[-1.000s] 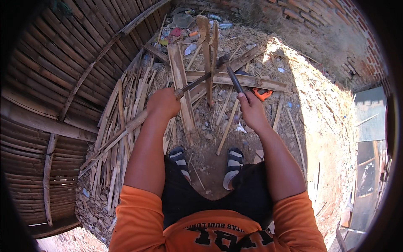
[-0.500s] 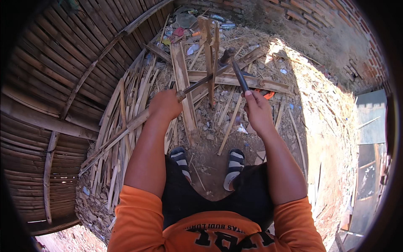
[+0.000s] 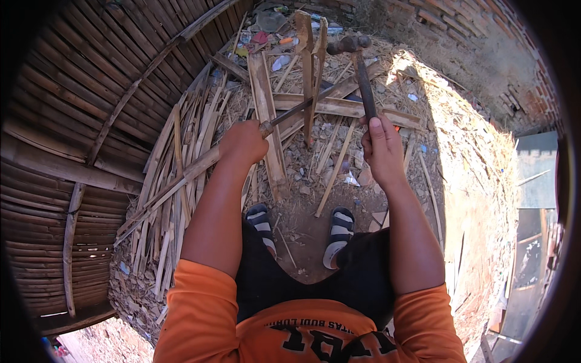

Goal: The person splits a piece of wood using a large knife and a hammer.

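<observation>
My left hand (image 3: 243, 143) is closed round the wooden handle of a long knife, its dark blade (image 3: 292, 114) slanting up to the right. The blade crosses an upright split piece of bamboo (image 3: 307, 72), whose two halves stand apart at the top. My right hand (image 3: 384, 148) grips a hammer (image 3: 364, 81) by its dark shaft, thumb along it. The hammer's head is raised above the blade's far end, apart from it. Behind my left fist a long pole (image 3: 203, 164) runs down left; whether it joins the knife handle I cannot tell.
Bamboo strips (image 3: 158, 227) lie heaped at left beside a slatted bamboo wall (image 3: 115, 72). A wide bamboo length (image 3: 267, 121) and a crosswise one (image 3: 339, 106) lie ahead. My sandalled feet stand on littered ground; a brick wall (image 3: 460, 42) rises at far right.
The hammer has lifted up and away from the blade, with my right hand shifting slightly right. The knife and upright bamboo sit a little higher in view; my left hand keeps its grip.
</observation>
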Demonstrator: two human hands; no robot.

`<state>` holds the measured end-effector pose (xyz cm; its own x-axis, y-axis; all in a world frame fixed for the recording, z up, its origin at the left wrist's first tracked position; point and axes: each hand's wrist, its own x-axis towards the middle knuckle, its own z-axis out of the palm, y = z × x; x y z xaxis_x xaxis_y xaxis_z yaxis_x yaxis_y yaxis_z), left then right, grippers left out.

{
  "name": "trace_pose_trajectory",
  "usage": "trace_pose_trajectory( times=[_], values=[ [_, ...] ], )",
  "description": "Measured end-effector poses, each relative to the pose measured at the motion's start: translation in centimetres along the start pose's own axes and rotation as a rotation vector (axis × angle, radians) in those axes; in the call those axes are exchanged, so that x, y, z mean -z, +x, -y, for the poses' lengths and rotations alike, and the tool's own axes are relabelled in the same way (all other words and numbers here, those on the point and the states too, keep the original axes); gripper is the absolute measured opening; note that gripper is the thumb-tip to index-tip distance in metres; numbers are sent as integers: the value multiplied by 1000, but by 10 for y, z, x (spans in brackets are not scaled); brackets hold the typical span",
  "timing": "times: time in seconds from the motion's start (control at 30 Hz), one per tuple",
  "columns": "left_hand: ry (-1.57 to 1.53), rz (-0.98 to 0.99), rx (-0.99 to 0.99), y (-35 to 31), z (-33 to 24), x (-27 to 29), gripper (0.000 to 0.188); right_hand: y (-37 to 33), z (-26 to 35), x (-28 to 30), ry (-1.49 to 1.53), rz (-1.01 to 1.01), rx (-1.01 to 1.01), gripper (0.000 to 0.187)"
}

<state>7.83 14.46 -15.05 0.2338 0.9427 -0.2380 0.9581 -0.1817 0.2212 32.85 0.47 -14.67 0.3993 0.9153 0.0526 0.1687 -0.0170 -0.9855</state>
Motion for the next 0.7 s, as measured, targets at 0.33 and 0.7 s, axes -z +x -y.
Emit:
trace_pose_trajectory(
  times=[0.33, 0.7],
  values=[
    [-13, 21, 12, 6, 1, -3, 33, 6, -3, -5, -68, -49, 12, 38],
    [-28, 2, -25, 10, 9, -14, 36, 16, -11, -2, -73, -52, -95, 41]
  ],
)
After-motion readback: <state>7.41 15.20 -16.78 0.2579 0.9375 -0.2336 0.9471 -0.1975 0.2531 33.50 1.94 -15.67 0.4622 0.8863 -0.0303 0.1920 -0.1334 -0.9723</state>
